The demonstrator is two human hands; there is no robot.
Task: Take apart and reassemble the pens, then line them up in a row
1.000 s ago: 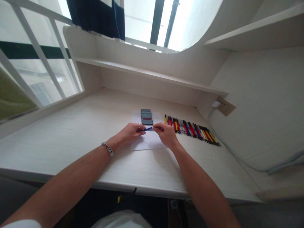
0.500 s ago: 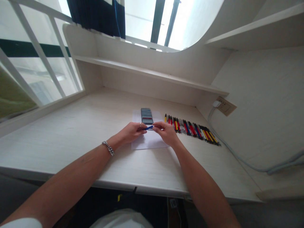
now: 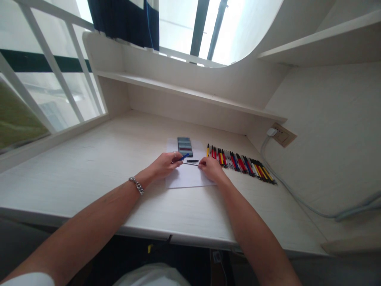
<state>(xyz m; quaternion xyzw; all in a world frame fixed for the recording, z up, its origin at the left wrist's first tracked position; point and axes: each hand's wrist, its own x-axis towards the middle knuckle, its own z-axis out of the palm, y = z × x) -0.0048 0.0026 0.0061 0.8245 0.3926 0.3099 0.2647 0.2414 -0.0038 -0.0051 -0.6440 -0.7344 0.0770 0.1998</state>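
Note:
My left hand (image 3: pixel 167 164) pinches a blue pen barrel (image 3: pixel 184 157), which points up and to the right. My right hand (image 3: pixel 210 167) has its fingertips closed on the right end of a thin pen refill (image 3: pixel 190 163), low over the paper. Between the hands lies a short black pen part (image 3: pixel 193 161). Both hands are over a white sheet of paper (image 3: pixel 187 178). Just beyond them rests a grey-blue tray with stepped slots (image 3: pixel 183 140), a dark red piece lying across one slot.
A long row of pens (image 3: pixel 239 162) in red, yellow, blue, white and black lies to the right on the white desk (image 3: pixel 119 139). A wall socket (image 3: pixel 284 135) has a white plug and a grey cable (image 3: pixel 291 190) running down the right side. A shelf (image 3: pixel 190 93) spans the back.
My right hand has drawn away from the blue barrel to the right, now with the thin refill at its fingertips. The barrel has tilted up in my left hand. The black part has come into view.

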